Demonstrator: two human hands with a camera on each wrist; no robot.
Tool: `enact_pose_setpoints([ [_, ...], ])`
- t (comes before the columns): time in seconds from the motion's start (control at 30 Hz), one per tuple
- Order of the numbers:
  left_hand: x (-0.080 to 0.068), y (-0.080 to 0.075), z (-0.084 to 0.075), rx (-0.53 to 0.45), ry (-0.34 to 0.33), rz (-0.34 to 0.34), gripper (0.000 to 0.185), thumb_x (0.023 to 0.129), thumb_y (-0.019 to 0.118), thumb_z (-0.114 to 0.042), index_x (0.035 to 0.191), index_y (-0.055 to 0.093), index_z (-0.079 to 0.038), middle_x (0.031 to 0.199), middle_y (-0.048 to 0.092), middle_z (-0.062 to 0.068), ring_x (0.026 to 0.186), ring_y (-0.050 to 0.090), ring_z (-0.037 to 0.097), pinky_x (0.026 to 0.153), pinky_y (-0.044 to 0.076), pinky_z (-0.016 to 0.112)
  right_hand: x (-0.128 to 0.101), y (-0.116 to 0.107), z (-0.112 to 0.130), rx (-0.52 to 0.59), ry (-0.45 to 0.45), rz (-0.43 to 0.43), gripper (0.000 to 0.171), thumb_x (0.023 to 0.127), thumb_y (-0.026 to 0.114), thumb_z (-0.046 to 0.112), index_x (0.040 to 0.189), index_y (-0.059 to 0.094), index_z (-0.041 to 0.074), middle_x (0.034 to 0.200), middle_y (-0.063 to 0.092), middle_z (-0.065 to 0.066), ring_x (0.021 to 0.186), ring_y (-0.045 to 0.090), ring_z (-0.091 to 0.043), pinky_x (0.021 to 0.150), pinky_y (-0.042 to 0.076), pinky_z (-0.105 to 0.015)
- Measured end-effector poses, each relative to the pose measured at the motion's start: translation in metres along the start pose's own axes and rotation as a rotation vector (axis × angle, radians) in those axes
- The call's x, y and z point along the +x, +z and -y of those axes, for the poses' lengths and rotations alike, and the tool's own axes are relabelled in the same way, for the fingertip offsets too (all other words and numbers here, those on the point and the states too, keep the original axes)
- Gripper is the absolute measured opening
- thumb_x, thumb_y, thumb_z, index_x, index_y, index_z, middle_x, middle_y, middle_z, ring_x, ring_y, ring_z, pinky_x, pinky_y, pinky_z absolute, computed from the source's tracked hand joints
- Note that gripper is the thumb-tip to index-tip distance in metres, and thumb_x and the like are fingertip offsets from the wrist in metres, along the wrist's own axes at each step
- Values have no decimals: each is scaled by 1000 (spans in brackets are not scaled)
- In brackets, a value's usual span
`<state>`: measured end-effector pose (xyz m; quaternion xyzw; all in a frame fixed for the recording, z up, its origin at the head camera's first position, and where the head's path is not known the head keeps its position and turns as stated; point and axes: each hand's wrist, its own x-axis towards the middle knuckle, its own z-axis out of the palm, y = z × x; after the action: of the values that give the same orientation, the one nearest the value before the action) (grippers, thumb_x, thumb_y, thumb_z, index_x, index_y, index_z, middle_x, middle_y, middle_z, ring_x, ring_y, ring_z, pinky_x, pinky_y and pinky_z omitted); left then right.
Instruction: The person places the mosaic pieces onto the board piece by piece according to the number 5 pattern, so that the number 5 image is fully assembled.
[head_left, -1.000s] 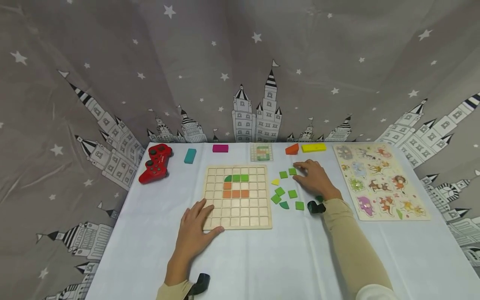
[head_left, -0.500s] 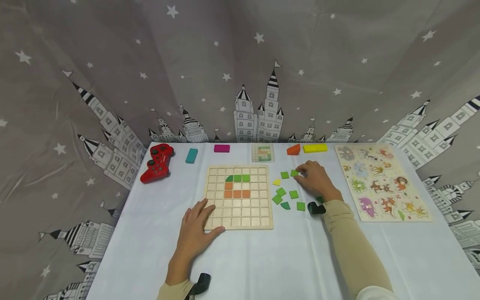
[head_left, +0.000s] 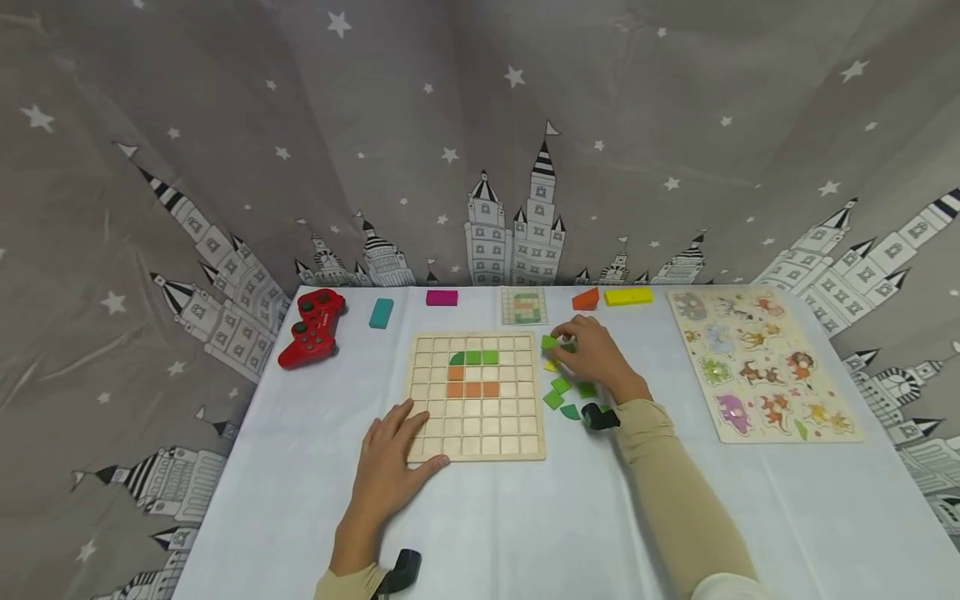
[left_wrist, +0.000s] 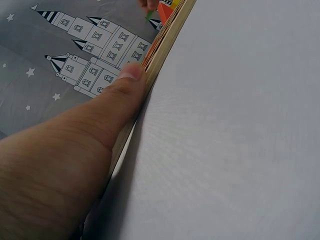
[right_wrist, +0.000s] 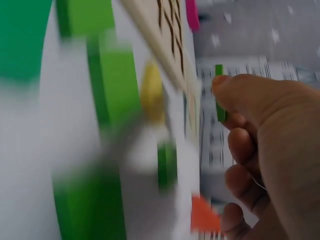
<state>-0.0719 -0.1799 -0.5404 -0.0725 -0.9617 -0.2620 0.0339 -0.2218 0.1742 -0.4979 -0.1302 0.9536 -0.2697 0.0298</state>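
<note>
My right hand (head_left: 592, 354) pinches a light green square tile (right_wrist: 220, 95) between thumb and fingers, raised off the cloth in the right wrist view. In the head view the tile is just right of the wooden grid board (head_left: 480, 429). My left hand (head_left: 390, 458) rests at the board's lower left corner, thumb (left_wrist: 131, 75) along its near edge and fingers spread onto the left side. On the board lie two green squares (head_left: 482, 357), a dark green quarter-round (head_left: 457, 358) and several orange squares (head_left: 472, 390). Under and beside my right hand are loose green tiles (head_left: 561, 385) and a yellow piece (head_left: 551, 365).
A small pattern card (head_left: 524, 306) lies behind the board. Along the back are teal (head_left: 381, 313), magenta (head_left: 442, 297), orange (head_left: 585, 299) and yellow (head_left: 628, 296) blocks. A red game controller (head_left: 312, 327) is at left, an animal puzzle board (head_left: 761, 367) at right.
My right hand has picked up the green square at the back right of the loose tiles and carried it left, toward the board. The left hand stays in place.
</note>
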Motion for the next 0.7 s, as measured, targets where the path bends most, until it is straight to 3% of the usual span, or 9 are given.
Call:
enact_pose_setpoints([
  [0.27,0,2,0,9,-4,3,81,79,79,-59,144,56,-16,161,41,13,151,34,35,127,17,59,16,33,37,-92,-125,71,34,97,68,36,122,73,14,111,66,-5,104,55,-24,91,47,-45],
  [0.47,0,0,0,5,-2,11,81,79,79,-59,144,56,-16,161,41,14,151,34,36,127,17,59,19,44,45,-127,-110,82,33,97,67,34,124,73,16,111,66,-4,102,55,-23,87,47,-44],
  [0.7,2,0,-1,4,-6,8,80,79,80,-57,144,56,-16,162,40,14,152,33,35,127,16,59,22,40,53,-137,-82,79,33,96,70,34,124,74,16,109,67,-3,102,57,-23,87,47,-44],
])
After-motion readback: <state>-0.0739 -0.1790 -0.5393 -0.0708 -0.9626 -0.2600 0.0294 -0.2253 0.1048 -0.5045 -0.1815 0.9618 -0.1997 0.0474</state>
